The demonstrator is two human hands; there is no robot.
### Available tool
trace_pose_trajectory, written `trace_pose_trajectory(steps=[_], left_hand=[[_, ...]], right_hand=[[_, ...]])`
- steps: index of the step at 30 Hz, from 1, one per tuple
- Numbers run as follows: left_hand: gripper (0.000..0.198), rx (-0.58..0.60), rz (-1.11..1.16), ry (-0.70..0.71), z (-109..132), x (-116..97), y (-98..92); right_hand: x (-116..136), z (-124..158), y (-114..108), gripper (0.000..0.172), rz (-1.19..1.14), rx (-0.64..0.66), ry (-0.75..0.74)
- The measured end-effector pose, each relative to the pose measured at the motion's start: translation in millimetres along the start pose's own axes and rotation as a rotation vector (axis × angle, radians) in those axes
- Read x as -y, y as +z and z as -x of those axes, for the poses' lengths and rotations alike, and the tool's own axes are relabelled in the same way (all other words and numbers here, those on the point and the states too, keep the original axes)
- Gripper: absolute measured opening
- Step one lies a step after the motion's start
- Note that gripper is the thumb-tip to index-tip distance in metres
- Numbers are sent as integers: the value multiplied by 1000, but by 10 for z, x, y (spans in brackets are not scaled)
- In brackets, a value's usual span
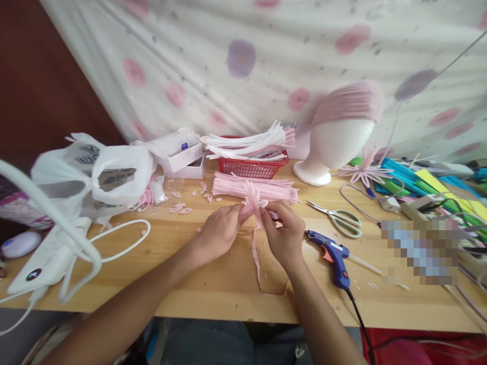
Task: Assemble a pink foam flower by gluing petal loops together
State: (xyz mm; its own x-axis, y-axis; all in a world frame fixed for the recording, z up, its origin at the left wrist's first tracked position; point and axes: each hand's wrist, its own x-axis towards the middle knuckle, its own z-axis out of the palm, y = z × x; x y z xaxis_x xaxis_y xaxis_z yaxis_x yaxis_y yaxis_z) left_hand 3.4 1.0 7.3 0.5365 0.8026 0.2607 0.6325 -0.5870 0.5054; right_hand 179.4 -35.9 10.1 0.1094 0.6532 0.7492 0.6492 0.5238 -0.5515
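From my head, my one camera faces forward and down across the surface (220,299), with my left hand (222,228) and right hand (284,230) close, this side of the red basket (247,168), the patterned curtain (205,35) behind it.

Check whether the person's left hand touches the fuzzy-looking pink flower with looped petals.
Touching: the head view shows the left hand with its fingers closed on the pink flower's lower left.

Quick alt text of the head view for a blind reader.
The left hand and right hand hold a pink pipe-cleaner flower over a wooden table. Beyond it lie pink pipe cleaners and a red basket; scissors and a blue glue gun to the right.
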Motion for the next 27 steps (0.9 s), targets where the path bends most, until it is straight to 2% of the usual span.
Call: trace_pose_trajectory(steps=[4,8,13,18,23,27], left_hand=[[25,35,156,-67,-18,-39,-64],[33,76,390,-130,-30,-61,-98],[50,220,625,-259,-38,-6,-79],[52,313,821,-395,-50,12,-53],[53,374,867,-407,-55,8,-42],[54,391,910,-408,-63,43,-34]], right_hand=[[-4,8,9,13,-23,-3,9],[-16,25,16,13,-31,8,11],[-38,35,4,13,-32,16,14],[-63,68,7,10,-42,5,41],[-81,118,24,12,-93,54,176],[-55,116,16,10,-111,44,136]])
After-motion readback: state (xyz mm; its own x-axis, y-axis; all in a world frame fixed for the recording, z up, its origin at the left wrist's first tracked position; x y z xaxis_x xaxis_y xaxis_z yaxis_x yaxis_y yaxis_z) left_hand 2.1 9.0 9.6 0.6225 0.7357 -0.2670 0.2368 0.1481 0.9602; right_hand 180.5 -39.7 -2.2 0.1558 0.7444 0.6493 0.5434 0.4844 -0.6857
